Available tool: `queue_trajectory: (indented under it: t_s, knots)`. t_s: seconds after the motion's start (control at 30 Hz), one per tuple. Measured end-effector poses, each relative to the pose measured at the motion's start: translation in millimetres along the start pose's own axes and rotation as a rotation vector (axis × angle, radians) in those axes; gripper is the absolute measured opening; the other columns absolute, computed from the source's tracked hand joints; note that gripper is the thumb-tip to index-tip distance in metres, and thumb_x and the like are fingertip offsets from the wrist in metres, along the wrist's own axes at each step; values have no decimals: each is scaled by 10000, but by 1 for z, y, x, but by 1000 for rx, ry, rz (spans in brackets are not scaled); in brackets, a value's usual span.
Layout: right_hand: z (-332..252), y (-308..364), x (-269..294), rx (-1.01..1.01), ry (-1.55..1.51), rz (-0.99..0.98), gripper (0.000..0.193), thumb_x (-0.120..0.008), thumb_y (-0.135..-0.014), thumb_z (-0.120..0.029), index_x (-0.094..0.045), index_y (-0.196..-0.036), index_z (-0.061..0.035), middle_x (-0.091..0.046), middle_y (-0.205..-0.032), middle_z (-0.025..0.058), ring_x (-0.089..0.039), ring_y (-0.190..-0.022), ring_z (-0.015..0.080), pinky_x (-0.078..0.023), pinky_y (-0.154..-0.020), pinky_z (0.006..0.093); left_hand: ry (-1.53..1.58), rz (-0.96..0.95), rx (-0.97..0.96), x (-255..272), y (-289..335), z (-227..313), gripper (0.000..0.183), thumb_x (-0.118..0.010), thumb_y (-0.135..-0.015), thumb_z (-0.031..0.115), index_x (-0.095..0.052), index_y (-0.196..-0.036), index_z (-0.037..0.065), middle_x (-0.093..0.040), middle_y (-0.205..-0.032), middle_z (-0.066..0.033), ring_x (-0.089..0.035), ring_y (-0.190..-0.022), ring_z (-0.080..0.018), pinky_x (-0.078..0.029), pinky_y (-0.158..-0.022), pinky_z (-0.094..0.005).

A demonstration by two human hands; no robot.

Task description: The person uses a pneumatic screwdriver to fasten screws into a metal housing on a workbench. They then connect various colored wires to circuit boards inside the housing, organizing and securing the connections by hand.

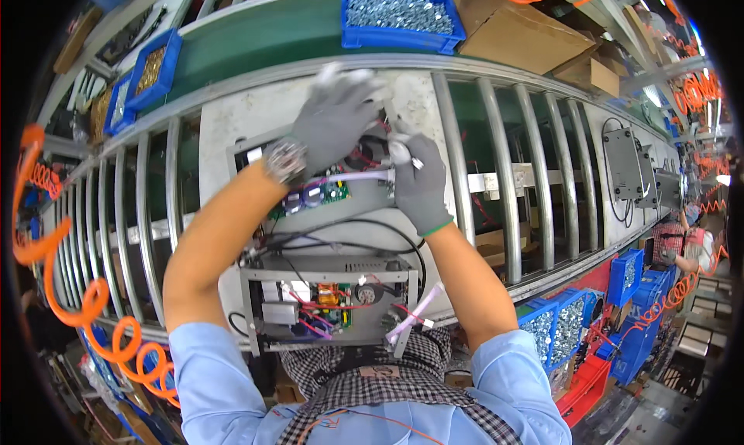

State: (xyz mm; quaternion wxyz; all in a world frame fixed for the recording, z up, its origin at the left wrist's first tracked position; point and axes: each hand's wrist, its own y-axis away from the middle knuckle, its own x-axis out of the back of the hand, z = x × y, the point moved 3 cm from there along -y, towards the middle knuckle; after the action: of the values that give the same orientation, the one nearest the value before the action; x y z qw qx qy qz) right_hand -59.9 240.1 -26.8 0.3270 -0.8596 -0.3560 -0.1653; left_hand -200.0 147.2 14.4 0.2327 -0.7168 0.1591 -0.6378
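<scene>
My left hand point(333, 115), in a grey glove with white fingertips, is over the far side of an open metal-framed electronic unit point(356, 201). Its fingers look stretched out, though motion smears their tips, and nothing shows in them. My right hand point(422, 183), gloved alike, is at the unit's right side with thumb and fingers pinched together. What they grip is hidden; a small white connector point(418, 163) shows against this glove. Between the hands lie red wires point(383, 125) and a pale lilac cable bundle point(360, 178). A green circuit board point(335, 191) sits below my left wrist.
Nearer me stands a second open unit point(353, 274) with red wires, and black cables point(349, 224) loop between the two. Steel rollers point(502, 181) flank the white board point(221, 127). Blue bins of screws point(399, 18) and a cardboard box point(519, 30) stand beyond; orange coiled hoses point(97, 298) hang left.
</scene>
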Motion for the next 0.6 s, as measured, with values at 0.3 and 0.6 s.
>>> queue_trajectory:
  t_s: [0.3,0.6]
  knots:
    - [-17,-16,-3,255,-15,-32,314,-707,-784,-209,-662,-1064,-74,-643,-783,75,-587,-762,275,-446,-935,452,404,-108,237,7,45,13,183,-688,-780,181,-592,-929,139,-610,-951,-22,-542,-1033,-234,-184,-1117,-516]
    - [-26,-14,13,-466,-327,-180,206,-743,-787,-220,-736,-888,-41,-648,-681,87,-616,-645,185,-394,-1006,402,266,54,131,9,32,17,102,-686,-736,157,-638,-824,175,-621,-835,20,-594,-933,-160,-192,-1108,-553]
